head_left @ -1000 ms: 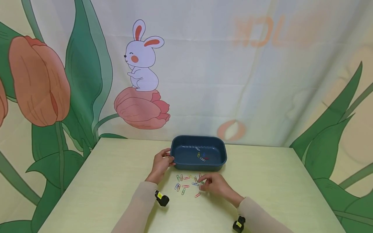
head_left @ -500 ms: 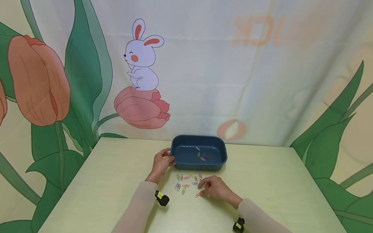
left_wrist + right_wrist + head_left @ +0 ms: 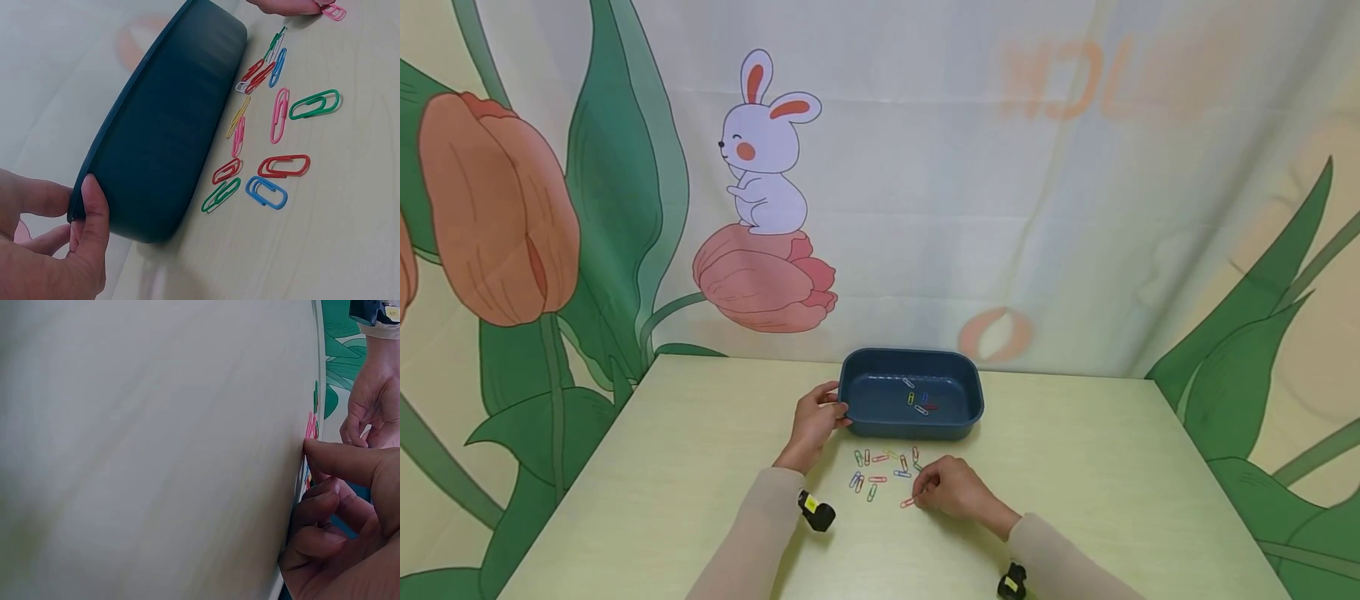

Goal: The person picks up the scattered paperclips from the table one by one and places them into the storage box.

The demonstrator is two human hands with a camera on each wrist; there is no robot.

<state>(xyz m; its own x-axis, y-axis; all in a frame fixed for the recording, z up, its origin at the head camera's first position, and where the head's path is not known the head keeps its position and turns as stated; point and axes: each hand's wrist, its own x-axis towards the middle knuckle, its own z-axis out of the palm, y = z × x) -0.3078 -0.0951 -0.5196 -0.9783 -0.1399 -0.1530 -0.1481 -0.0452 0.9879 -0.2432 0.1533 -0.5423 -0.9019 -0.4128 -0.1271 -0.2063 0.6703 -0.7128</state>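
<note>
"Steadily, it seems, the left hand (image 3: 814,419) is at work; on what?"

"On a blue box (image 3: 910,432), gripped at its left end, thumb against the outer wall, the box resting on a pale table (image 3: 1075,467)"

"And the right hand (image 3: 953,486)?"

"Fingers curled, tips at one end of a pink paper clip (image 3: 907,503), which lies on the table in front of the box; whether it is pinched or merely touched, one cannot tell"

"How is the step best done?"

"Picking up that clip looks like the step in hand. Thumb and forefinger should close on the wire from opposite sides, low against the tabletop, since so thin a thing lying flat offers little to hold. Tipping up one end with a nail may help"

"Any hazard?"

"A green clip (image 3: 918,468) and a blue clip (image 3: 902,474) lie near the fingers, and a sideways sweep could scatter both. Straight up is safer, with a light left grip, lest the box skid and jostle a yellow clip (image 3: 912,398) inside"
</note>
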